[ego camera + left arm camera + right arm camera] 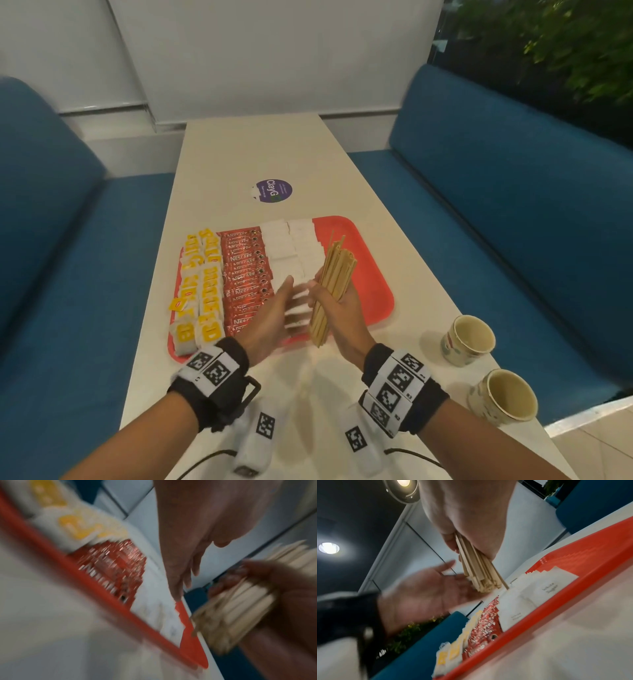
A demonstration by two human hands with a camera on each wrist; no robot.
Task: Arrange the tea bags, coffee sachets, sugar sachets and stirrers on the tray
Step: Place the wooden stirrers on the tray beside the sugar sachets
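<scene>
A red tray point(375, 274) lies on the white table. On it run rows of yellow-and-white tea bags point(202, 287), red coffee sachets point(245, 274) and white sugar sachets point(291, 246). My right hand point(337, 301) grips a bundle of wooden stirrers point(334, 284) above the tray's near right part, tilted away from me. My left hand point(274, 311) is held flat with straight fingers just left of the bundle, over the sugar sachets. The right wrist view shows the stirrers point(476, 566) fanning out of my fist toward the left palm point(426, 592). The left wrist view is blurred.
Two paper cups point(467, 339) point(503, 397) stand on the table near its right edge, close to my right wrist. A purple round sticker point(272, 191) sits beyond the tray. Blue benches point(513, 192) flank the table on both sides.
</scene>
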